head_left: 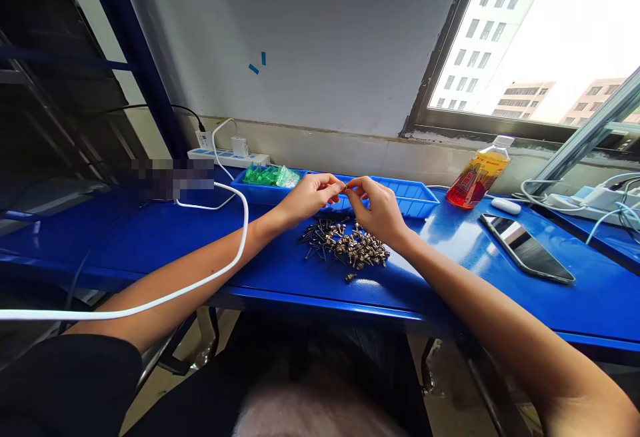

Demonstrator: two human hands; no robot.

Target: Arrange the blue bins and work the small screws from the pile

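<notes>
My left hand [313,198] and my right hand [376,207] meet fingertip to fingertip above the back of a pile of screws [353,245]. Both are closed in a pinch. A tiny dark piece seems to sit between the fingertips, too small and covered for me to name. The heaped screws have long dark shanks on the left and brassy or silvery heads on the right. One loose screw [351,278] lies in front of the heap. Behind my hands is a row of blue plastic bins [417,208], partly hidden by my fingers.
Green plastic packets [270,175] fill the left bin. A drink bottle [477,174], a white case [506,206] and a phone [527,247] are on the blue table [430,270] at right. A white cable [235,257] crosses over my left forearm. A power strip [257,159] lies behind.
</notes>
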